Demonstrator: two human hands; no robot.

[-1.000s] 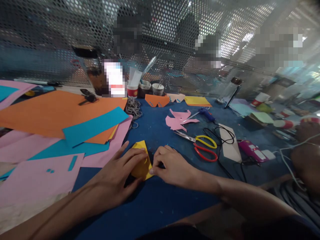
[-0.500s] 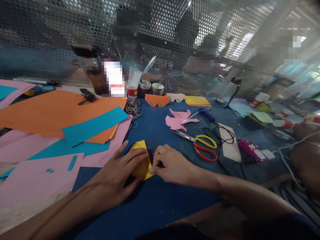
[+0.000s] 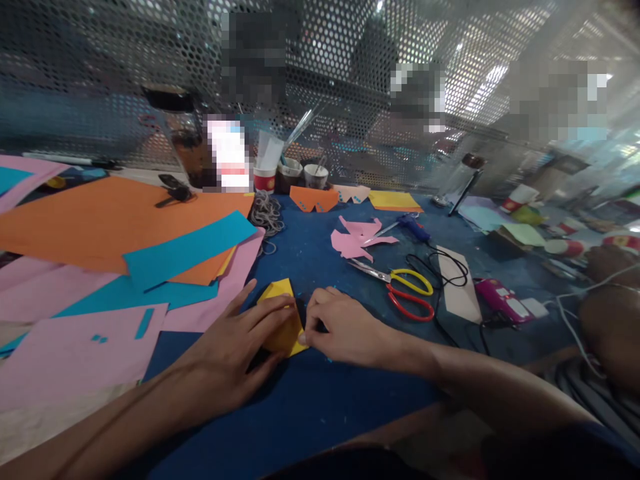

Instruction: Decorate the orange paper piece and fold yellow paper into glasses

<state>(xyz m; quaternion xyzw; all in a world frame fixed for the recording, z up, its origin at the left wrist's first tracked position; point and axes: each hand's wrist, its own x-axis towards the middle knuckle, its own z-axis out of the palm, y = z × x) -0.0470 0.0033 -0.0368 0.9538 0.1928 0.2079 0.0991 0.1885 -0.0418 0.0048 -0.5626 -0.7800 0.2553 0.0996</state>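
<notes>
A folded piece of yellow paper (image 3: 284,333) lies on the blue tabletop (image 3: 320,393) in front of me. My left hand (image 3: 245,340) rests over it with fingers stretched out, pressing it down. At its right edge, the thumb and curled fingers of my right hand (image 3: 343,327) pinch the paper's lower right corner. My left palm and fingers cover part of the paper. Scissors (image 3: 390,277) with yellow and red handles lie open to the right, beyond my right hand. A pink paper cutout (image 3: 357,240) lies just behind them.
Orange sheets (image 3: 100,220), a blue strip (image 3: 190,247) and pink sheets cover the left side. A glue gun (image 3: 414,227) with a black cable and a purple device (image 3: 503,300) lie right. Cups (image 3: 316,175) and a jar (image 3: 183,140) stand along the perforated metal screen. A person sits far right.
Both hands keep almost the same place on the yellow paper. The view has shifted very slightly; nothing has been let go or picked up.
</notes>
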